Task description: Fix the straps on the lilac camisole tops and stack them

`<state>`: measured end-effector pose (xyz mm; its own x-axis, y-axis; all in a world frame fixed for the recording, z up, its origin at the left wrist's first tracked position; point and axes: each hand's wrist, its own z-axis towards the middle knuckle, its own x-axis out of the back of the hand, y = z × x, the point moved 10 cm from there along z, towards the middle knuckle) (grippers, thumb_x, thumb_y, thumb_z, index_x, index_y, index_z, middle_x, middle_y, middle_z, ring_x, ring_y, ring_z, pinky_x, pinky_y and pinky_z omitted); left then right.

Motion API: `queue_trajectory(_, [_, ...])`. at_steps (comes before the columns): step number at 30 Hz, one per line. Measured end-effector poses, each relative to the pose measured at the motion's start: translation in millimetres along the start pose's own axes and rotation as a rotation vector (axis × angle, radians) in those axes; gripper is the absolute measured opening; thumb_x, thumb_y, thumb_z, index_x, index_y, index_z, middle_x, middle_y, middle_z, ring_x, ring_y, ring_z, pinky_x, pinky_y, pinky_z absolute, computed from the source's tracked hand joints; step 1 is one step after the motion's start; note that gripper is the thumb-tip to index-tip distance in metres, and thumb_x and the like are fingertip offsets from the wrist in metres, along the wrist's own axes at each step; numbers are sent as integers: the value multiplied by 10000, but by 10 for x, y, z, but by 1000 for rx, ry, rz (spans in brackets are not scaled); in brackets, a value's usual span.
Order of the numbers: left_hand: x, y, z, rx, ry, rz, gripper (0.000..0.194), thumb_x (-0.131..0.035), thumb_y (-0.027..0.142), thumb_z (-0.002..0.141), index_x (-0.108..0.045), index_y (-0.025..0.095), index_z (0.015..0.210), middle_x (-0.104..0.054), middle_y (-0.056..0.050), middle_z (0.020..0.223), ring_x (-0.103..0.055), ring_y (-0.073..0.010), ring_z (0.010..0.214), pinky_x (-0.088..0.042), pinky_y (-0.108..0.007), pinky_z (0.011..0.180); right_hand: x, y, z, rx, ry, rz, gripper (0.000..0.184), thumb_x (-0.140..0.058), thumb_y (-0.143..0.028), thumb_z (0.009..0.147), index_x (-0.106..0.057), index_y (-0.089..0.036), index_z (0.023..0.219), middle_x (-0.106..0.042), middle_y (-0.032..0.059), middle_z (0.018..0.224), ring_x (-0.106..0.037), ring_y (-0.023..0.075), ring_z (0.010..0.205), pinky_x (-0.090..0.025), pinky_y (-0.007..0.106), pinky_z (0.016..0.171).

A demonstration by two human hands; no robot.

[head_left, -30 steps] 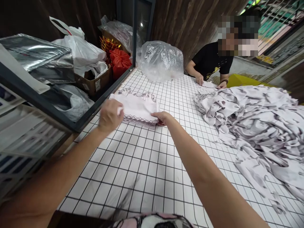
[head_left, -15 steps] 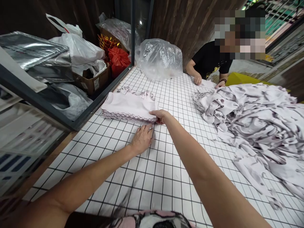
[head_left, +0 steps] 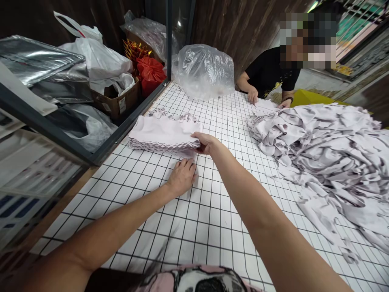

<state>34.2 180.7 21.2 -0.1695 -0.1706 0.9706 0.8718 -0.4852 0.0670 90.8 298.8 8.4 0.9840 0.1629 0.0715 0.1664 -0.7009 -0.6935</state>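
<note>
The person's right hand (head_left: 206, 143) pinches the near right corner of a stack of pale cloth pieces (head_left: 164, 129), thumb on top. The stack lies flat on the gridded table (head_left: 209, 211), near its left edge. The left hand (head_left: 182, 177) is palm down just in front, fingers slightly parted and bent; whether it grips anything is hidden. A large heap of cloth (head_left: 334, 154) lies well to the right.
</note>
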Motion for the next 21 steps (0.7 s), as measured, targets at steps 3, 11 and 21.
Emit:
queue_trajectory(3, [9,-6,7,0,7,-3,310,-481,286,923,-594,112,1154,-489,-142,1388,-458,-313,1112,-415,-431,848,-49,37,-47,-12,-42,70,163,-581,-329,881,-525,-177,896,-609,1,668,-617,115,612,-552,203,533])
queue_trajectory(11, [27,33,-29,-40,39,-119,283,-517,268,904,-632,112,1111,-604,-146,1173,-495,-303,1061,-440,-442,851,36,416,48,-51,30,43,186,-581,-340,885,-527,-169,936,-606,2,669,-607,120,572,-539,217,499])
queue_trajectory(21, [732,-1728,73,349,348,7,396,-397,320,957,-575,125,1252,-508,-167,1387,-415,-330,1290,-363,-521,1036,142,349,118,133,136,-131,376,-664,-341,799,-554,-117,1079,-672,82,851,-654,158,694,-569,274,593])
